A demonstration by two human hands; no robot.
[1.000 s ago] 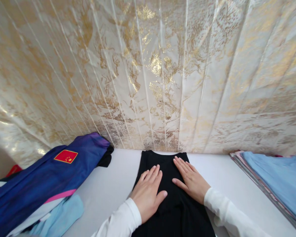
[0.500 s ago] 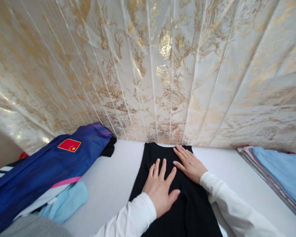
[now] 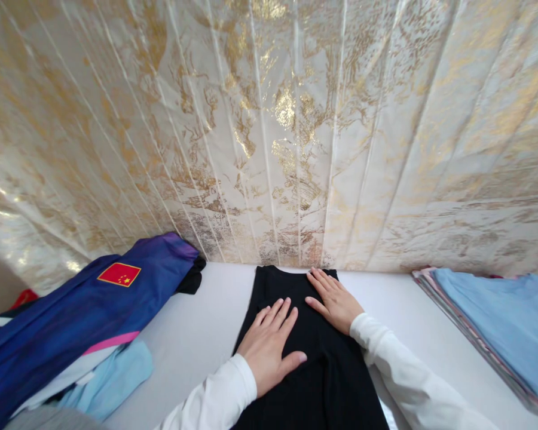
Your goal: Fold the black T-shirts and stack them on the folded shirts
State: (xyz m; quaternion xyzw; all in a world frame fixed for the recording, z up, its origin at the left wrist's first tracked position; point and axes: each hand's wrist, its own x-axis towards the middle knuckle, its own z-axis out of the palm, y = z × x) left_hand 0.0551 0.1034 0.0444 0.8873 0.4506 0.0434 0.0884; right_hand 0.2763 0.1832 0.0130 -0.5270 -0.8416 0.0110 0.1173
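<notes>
I have my left hand and right hand flat, apart, on smooth black cloth; white surface gives room past its edges.

Garment between left heap and right stack

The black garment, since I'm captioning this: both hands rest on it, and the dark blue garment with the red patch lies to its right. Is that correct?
Not quite: the dark blue garment with the red patch lies to the left of the black garment, as the head view shows. The left hand and right hand do rest on the black one.
</notes>
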